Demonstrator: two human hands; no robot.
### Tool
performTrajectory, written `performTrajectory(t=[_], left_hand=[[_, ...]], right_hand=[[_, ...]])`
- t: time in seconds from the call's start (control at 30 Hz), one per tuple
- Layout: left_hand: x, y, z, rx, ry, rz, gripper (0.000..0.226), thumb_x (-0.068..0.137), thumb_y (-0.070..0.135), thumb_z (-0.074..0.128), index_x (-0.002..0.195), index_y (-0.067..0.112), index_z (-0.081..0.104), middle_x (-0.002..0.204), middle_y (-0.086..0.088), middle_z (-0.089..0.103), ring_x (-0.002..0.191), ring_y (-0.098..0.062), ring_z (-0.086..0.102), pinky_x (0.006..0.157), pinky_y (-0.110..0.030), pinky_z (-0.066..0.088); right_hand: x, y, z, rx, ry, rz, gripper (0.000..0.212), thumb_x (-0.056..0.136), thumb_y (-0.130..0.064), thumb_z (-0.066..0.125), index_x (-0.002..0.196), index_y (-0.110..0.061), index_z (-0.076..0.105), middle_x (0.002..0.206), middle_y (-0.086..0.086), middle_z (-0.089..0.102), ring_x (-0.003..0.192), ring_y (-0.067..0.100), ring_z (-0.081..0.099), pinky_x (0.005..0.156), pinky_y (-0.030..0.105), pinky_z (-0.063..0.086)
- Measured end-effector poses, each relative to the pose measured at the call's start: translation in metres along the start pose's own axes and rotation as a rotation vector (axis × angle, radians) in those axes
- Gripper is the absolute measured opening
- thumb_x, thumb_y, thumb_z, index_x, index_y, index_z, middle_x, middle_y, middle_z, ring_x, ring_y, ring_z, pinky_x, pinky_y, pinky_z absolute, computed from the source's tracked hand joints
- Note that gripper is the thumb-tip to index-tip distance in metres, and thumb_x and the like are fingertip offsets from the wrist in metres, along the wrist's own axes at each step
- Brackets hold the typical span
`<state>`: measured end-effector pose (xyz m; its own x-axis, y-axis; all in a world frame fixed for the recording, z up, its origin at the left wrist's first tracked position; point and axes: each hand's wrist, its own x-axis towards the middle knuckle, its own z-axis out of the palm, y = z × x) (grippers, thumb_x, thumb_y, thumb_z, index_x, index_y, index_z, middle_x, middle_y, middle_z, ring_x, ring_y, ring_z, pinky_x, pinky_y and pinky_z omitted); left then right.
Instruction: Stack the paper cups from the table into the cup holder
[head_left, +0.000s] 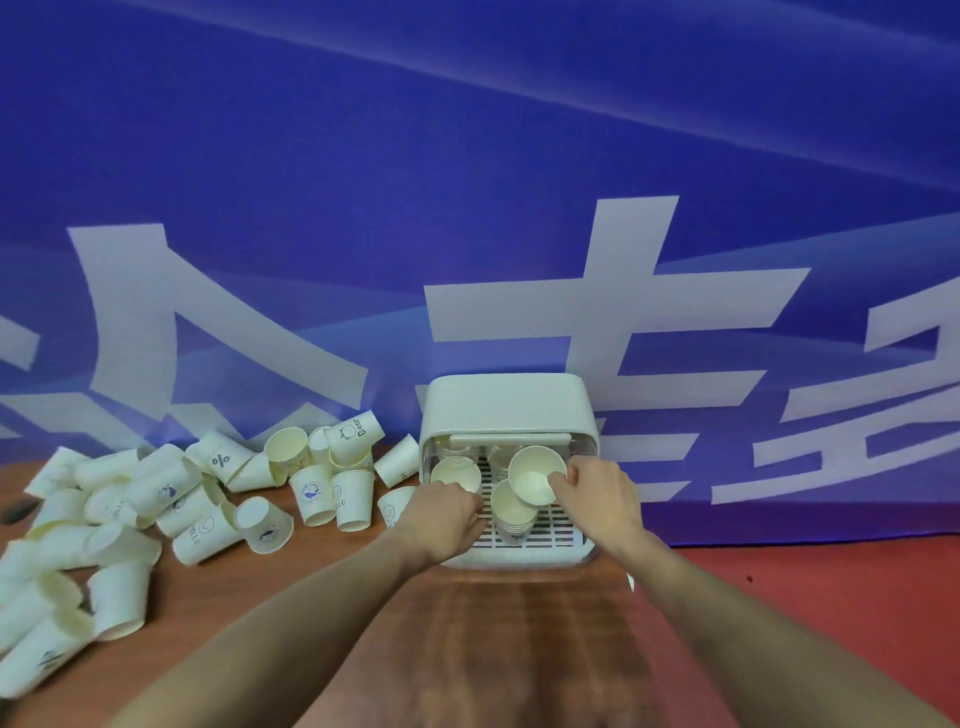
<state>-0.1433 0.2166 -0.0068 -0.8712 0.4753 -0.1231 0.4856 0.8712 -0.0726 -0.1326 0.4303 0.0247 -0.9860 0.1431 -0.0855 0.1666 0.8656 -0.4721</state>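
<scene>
A white cup holder (506, 405) with a slatted tray stands at the table's far edge against the blue banner. My right hand (597, 493) pinches the rim of a paper cup (535, 475) just above a stack of cups (511, 512) on the tray. My left hand (447, 512) grips another cup (457, 474) at the tray's left side. Further cups show dimly deeper inside the holder.
Several loose paper cups (171, 499) lie scattered and tipped over across the left of the wooden table (519, 649). Two upright cups (332, 493) stand near the holder's left. A red floor (831, 587) lies right of the table. The blue banner (467, 208) closes the back.
</scene>
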Motion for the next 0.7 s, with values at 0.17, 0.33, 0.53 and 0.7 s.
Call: performTrajectory(t=[0.17,0.33,0.53,0.7], left_hand=[[-0.013,-0.014,0.005,-0.015,-0.013,-0.03,0.038,0.097,0.046,0.041,0.108,0.021,0.068,0.095,-0.008,0.071,0.091,-0.03,0.065,0.073,-0.035,0.047],[-0.015,-0.024,0.017,-0.042,0.019,0.003,0.038,0.095,0.048,0.04,0.098,0.022,0.067,0.09,-0.006,0.071,0.087,-0.03,0.064,0.074,-0.035,0.047],[-0.012,-0.033,0.03,-0.022,0.104,0.096,0.042,0.089,0.045,0.036,0.074,0.018,0.064,0.067,-0.004,0.067,0.061,-0.031,0.062,0.055,-0.03,0.033],[-0.012,-0.043,0.033,-0.044,0.076,0.088,0.045,0.089,0.048,0.031,0.078,0.019,0.063,0.076,-0.004,0.069,0.069,-0.029,0.062,0.058,-0.031,0.035]], right_hand=[[0.004,-0.008,0.012,-0.021,-0.034,-0.017,0.026,0.082,-0.033,0.048,0.061,-0.021,0.044,0.069,0.004,0.059,0.071,0.029,0.058,0.064,0.036,0.047],[0.01,-0.005,0.031,-0.079,-0.093,0.015,0.025,0.083,-0.036,0.047,0.066,-0.018,0.052,0.075,0.005,0.064,0.075,0.029,0.06,0.07,0.036,0.051],[0.02,0.0,0.052,-0.135,-0.204,0.097,0.03,0.084,-0.037,0.045,0.064,-0.017,0.054,0.077,0.004,0.067,0.077,0.027,0.062,0.069,0.032,0.05],[0.019,-0.001,0.049,-0.154,-0.21,0.07,0.035,0.085,-0.041,0.044,0.062,-0.016,0.053,0.074,0.003,0.066,0.074,0.026,0.062,0.069,0.031,0.05]])
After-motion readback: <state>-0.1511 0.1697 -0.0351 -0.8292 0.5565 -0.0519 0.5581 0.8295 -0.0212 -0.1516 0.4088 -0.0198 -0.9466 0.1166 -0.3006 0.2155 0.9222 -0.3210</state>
